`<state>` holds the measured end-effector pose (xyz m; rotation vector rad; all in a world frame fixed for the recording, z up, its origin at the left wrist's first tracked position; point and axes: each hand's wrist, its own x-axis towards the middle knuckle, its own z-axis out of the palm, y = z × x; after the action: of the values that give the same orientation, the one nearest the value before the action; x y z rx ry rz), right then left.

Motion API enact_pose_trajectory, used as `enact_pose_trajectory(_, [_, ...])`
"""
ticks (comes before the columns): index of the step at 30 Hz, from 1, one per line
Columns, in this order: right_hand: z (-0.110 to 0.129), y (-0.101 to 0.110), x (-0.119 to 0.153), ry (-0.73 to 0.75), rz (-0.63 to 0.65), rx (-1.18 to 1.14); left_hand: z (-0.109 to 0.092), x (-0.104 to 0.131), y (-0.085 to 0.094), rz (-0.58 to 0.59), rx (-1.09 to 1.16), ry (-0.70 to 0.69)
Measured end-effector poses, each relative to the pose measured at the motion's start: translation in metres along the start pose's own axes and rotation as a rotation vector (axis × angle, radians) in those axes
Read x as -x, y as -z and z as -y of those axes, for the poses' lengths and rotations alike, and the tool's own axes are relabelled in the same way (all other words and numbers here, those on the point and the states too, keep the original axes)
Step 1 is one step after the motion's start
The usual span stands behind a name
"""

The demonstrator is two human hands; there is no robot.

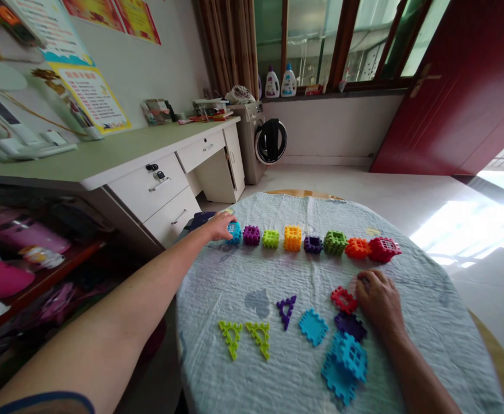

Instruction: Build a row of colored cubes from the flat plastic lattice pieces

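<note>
At the left end of a row of plastic block cubes, my left hand (221, 226) has its fingers around a light-blue cube (233, 232). A purple cube (251, 235) stands just right of it. My right hand (379, 294) rests on the cloth, fingers slightly bent and holding nothing visible. Beside its fingers lies a red panel (344, 299), with a dark purple panel (350, 326) below. Nearer me are overlapping light-blue panels (340, 374) and a single light-blue panel (313, 327). Green triangles (231, 338) and a purple triangle (286, 311) lie left of these.
The row continues rightward with green (271, 239), yellow (292, 238), dark purple (313, 245), darker green (335, 243), orange (358, 248) and red (385, 249) pieces. They stand on a cloth-covered round table (243, 379). A desk (148, 146) and washing machine (247, 135) stand beyond.
</note>
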<state>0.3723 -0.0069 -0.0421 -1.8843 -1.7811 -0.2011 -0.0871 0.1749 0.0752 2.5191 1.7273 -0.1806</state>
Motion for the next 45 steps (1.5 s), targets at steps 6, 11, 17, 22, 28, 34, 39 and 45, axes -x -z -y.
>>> enact_pose_trajectory(6, [0.001, 0.001, 0.000, -0.006, -0.001, -0.001, 0.006, -0.007, -0.002, 0.092, -0.023, -0.017])
enact_pose_trajectory(11, [0.002, 0.002, 0.000, -0.009, 0.003, 0.001, 0.009, -0.011, -0.005, 0.155, 0.018, 0.008])
enact_pose_trajectory(17, [-0.001, 0.000, 0.000, -0.017, 0.010, -0.007, 0.005, -0.012, -0.014, 0.154, -0.007, -0.001])
enact_pose_trajectory(22, [0.000, 0.001, -0.001, -0.031, 0.016, -0.012, 0.003, -0.011, -0.017, 0.111, 0.003, -0.032])
enact_pose_trajectory(28, [0.001, 0.002, -0.001, -0.035, 0.029, -0.010, 0.006, -0.009, -0.011, 0.099, 0.025, -0.054])
enact_pose_trajectory(34, [0.001, 0.002, -0.001, -0.033, 0.032, -0.014, 0.006, -0.007, -0.012, 0.115, 0.027, -0.039])
enact_pose_trajectory(39, [0.000, 0.001, -0.001, -0.036, 0.030, -0.023, 0.002, -0.002, -0.009, 0.069, 0.024, -0.007])
enact_pose_trajectory(45, [0.004, 0.002, -0.002, -0.063, 0.041, -0.025, -0.058, 0.038, 0.015, -0.257, 0.092, -0.093])
